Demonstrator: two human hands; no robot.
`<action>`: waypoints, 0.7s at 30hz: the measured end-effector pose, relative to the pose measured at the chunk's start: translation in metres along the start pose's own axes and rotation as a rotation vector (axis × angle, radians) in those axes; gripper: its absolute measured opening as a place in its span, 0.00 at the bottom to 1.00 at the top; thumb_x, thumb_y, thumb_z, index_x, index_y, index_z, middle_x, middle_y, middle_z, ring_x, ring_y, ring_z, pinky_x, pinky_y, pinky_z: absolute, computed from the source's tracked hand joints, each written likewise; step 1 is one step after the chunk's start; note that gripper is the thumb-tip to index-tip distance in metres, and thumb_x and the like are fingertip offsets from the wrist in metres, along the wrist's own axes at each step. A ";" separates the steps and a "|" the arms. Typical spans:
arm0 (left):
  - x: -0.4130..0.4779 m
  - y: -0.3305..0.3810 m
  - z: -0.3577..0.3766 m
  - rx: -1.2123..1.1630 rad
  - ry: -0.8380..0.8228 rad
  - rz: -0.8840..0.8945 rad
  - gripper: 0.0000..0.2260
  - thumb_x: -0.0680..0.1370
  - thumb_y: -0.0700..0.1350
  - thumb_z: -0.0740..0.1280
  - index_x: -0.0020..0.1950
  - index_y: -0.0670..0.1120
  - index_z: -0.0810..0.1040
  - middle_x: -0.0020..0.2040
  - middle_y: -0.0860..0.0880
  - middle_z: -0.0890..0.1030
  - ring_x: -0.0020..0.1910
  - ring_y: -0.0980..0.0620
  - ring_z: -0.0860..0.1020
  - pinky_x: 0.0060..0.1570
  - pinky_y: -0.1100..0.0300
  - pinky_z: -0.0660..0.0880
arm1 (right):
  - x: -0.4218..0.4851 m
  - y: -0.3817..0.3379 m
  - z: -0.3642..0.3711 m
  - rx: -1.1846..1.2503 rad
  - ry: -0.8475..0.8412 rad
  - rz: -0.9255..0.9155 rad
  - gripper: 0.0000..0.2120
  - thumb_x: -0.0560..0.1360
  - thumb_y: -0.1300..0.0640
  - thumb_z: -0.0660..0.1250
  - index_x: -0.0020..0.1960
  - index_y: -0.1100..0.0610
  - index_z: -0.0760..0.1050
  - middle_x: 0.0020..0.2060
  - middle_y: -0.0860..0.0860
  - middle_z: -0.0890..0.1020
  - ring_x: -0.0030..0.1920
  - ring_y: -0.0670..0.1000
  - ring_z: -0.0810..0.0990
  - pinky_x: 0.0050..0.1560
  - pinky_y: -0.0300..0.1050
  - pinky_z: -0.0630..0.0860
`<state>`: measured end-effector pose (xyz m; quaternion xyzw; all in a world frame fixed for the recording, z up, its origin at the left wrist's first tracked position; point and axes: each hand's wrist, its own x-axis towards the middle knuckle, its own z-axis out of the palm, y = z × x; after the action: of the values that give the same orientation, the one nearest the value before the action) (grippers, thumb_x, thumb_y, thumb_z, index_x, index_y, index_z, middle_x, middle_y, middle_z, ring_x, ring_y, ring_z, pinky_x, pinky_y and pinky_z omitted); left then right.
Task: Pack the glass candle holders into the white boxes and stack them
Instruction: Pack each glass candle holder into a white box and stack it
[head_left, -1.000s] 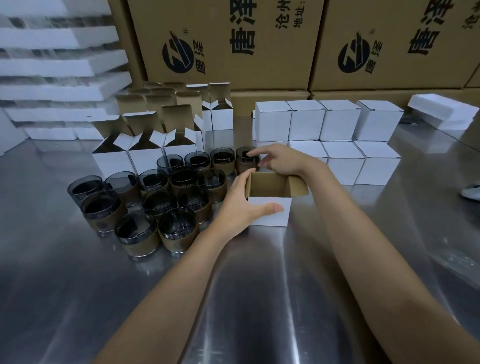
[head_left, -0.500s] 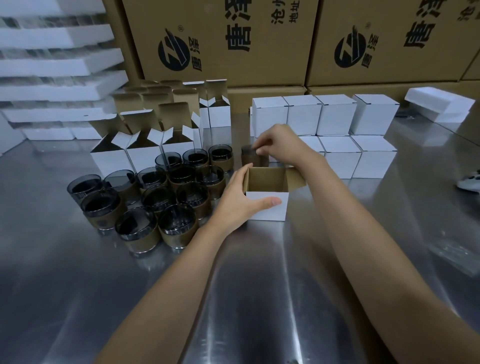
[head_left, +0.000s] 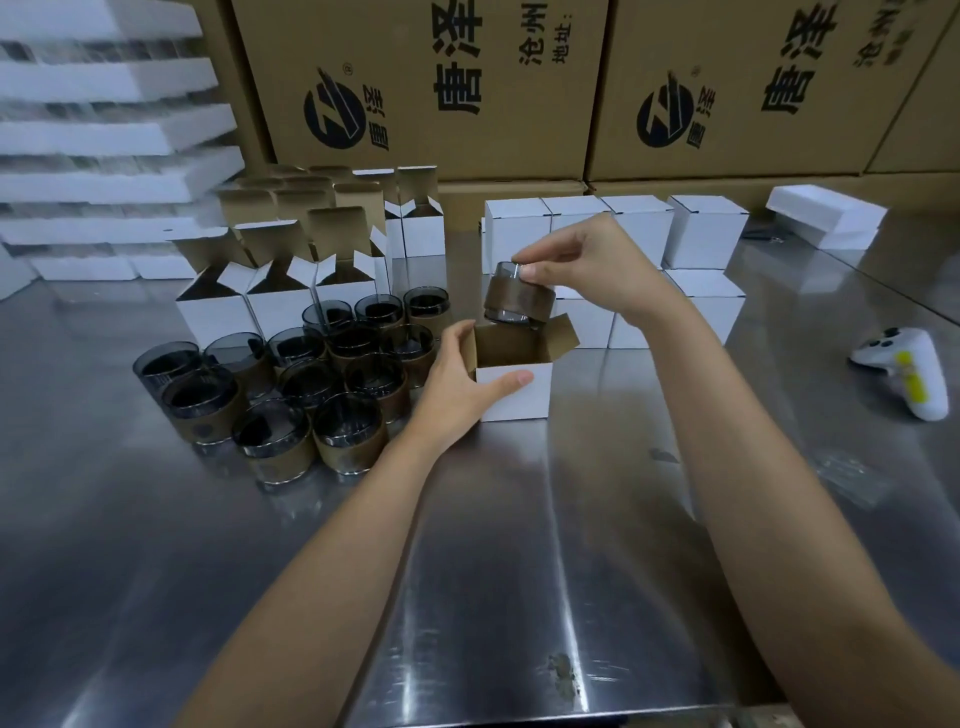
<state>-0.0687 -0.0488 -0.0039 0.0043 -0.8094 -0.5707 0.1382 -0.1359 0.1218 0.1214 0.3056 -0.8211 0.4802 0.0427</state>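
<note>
One candle holder (head_left: 518, 300) under right hand (head_left: 587, 270), above box (head_left: 514, 382).

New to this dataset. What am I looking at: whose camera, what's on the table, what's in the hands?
No robot here: a person works with bare hands, and the single picture comes from a wide-angle camera on their head, looking forward and down. The right hand pinches a smoky glass candle holder with a brown band by its rim, tilted above an open white cardboard box that the left hand grips. On the shiny steel table stand more banded glass holders at the left, open white boxes behind them, and closed white boxes in rows at the back. A white game-style controller lies at the right; big brown printed cartons stand behind.
</note>
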 end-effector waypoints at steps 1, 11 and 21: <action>0.000 0.000 0.000 -0.002 0.001 0.002 0.37 0.66 0.55 0.79 0.69 0.55 0.63 0.64 0.55 0.74 0.62 0.58 0.74 0.65 0.56 0.71 | 0.000 0.000 0.001 -0.002 -0.009 -0.003 0.07 0.73 0.60 0.74 0.49 0.50 0.84 0.38 0.37 0.84 0.44 0.37 0.82 0.42 0.27 0.75; 0.004 -0.004 -0.001 -0.051 0.043 0.018 0.37 0.66 0.56 0.79 0.69 0.57 0.64 0.63 0.59 0.74 0.62 0.64 0.73 0.58 0.66 0.71 | -0.004 0.005 0.020 -0.176 -0.127 -0.091 0.07 0.69 0.60 0.77 0.45 0.50 0.85 0.36 0.37 0.83 0.39 0.33 0.79 0.40 0.24 0.69; 0.006 -0.008 0.000 0.009 0.033 0.042 0.43 0.66 0.60 0.77 0.74 0.54 0.60 0.70 0.54 0.68 0.69 0.55 0.67 0.65 0.61 0.66 | -0.034 0.032 0.037 -0.240 -0.155 -0.161 0.06 0.73 0.64 0.72 0.49 0.59 0.85 0.42 0.52 0.85 0.43 0.46 0.81 0.49 0.35 0.74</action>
<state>-0.0757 -0.0528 -0.0094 -0.0028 -0.8096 -0.5638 0.1636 -0.1171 0.1184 0.0645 0.3995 -0.8462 0.3486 0.0537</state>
